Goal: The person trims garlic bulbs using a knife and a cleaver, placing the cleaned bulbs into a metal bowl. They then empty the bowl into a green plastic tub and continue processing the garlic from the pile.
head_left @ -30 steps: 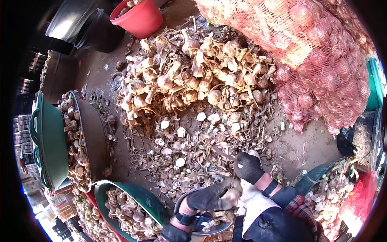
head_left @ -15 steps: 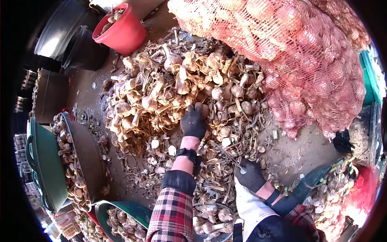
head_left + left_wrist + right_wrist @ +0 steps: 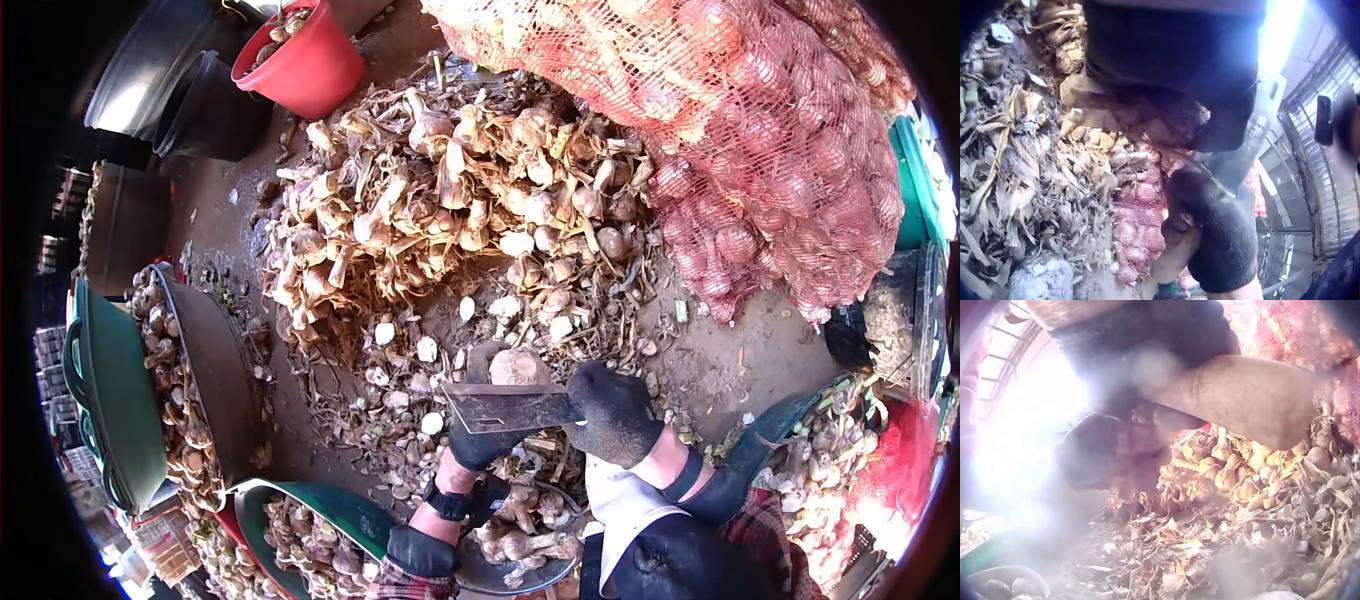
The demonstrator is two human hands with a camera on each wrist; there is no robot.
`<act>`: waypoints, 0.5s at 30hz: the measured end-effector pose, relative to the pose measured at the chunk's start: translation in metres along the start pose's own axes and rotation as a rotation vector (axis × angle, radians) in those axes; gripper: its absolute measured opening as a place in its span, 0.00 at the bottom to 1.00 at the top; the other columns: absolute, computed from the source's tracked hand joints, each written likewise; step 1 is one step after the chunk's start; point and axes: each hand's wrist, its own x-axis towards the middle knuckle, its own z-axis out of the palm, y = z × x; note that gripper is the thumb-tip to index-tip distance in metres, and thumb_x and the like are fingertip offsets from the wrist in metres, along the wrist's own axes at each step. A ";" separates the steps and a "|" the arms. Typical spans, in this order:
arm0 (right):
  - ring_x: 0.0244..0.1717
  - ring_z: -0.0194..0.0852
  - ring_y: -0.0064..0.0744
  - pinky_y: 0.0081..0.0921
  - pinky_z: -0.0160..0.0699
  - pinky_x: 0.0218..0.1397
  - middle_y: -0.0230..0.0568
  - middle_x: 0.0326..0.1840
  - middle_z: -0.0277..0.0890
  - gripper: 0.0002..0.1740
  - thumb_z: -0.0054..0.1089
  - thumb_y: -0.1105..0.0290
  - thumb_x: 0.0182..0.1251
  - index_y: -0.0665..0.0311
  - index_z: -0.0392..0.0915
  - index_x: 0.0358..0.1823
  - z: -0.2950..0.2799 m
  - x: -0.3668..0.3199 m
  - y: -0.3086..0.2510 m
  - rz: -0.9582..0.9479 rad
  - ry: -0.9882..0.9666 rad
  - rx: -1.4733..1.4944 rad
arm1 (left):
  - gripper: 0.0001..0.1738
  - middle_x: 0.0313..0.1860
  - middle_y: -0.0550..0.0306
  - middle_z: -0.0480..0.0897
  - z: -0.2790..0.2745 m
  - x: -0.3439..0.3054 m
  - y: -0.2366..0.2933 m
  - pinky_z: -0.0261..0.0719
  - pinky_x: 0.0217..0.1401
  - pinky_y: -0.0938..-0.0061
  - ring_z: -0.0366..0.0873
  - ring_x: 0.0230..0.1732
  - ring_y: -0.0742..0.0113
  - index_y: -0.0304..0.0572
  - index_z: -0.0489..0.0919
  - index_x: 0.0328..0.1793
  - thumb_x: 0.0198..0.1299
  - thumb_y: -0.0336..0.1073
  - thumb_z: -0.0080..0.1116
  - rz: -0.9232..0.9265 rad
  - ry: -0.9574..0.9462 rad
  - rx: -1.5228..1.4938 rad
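Observation:
My left hand point(image 3: 478, 446), in a dark glove, holds a garlic bulb point(image 3: 519, 367) low over the trimmings. In my gloved right hand point(image 3: 616, 412) is a broad-bladed knife point(image 3: 508, 408), its blade lying across in front of the bulb in the head view. The knife's pale wooden handle point(image 3: 1254, 400) sticks out of the right fist in the right wrist view. Blade and bulb overlap in the head view. Just below the left hand, a bowl point(image 3: 520, 585) holds several garlic bulbs with stalks. A large heap of dry garlic point(image 3: 400, 210) lies ahead of both hands.
Dry skins and cut pieces point(image 3: 400, 425) cover the ground around the hands. Red mesh sacks point(image 3: 760, 180) bulge at the upper right. Green tubs point(image 3: 340, 510) of garlic stand at the left and lower left, with a red bucket point(image 3: 310, 75) at the back.
The left hand moved from the bowl out to the heap, then came back with a garlic bulb to the knife. The right hand raised the knife and turned its blade across toward the left.

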 end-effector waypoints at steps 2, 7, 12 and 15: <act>0.27 0.76 0.47 0.40 0.75 0.26 0.43 0.28 0.71 0.18 0.68 0.66 0.44 0.63 0.71 0.35 -0.007 0.001 -0.005 -0.039 -0.046 -0.026 | 0.42 0.54 0.53 0.70 -0.001 -0.004 0.005 0.68 0.61 0.68 0.69 0.57 0.61 0.37 0.67 0.61 0.39 0.40 0.76 -0.048 -0.007 -0.061; 0.28 0.76 0.49 0.41 0.75 0.27 0.43 0.29 0.70 0.24 0.71 0.67 0.33 0.61 0.70 0.34 0.000 -0.010 0.006 -0.062 -0.067 -0.005 | 0.42 0.54 0.54 0.72 0.002 -0.019 0.001 0.69 0.60 0.69 0.70 0.56 0.65 0.38 0.66 0.62 0.40 0.40 0.75 -0.225 -0.040 -0.302; 0.27 0.75 0.47 0.40 0.74 0.27 0.42 0.29 0.70 0.26 0.73 0.65 0.34 0.60 0.71 0.37 0.022 -0.024 0.027 -0.132 0.018 0.004 | 0.37 0.44 0.57 0.78 -0.001 -0.020 -0.005 0.75 0.51 0.71 0.76 0.46 0.67 0.38 0.71 0.55 0.37 0.39 0.76 0.068 -0.124 0.048; 0.27 0.75 0.46 0.39 0.74 0.27 0.40 0.27 0.69 0.25 0.74 0.66 0.34 0.59 0.73 0.37 0.030 -0.027 0.033 -0.140 0.056 0.022 | 0.26 0.40 0.50 0.77 0.004 -0.023 0.000 0.77 0.44 0.65 0.78 0.41 0.52 0.42 0.79 0.46 0.40 0.43 0.75 -0.031 -0.120 0.013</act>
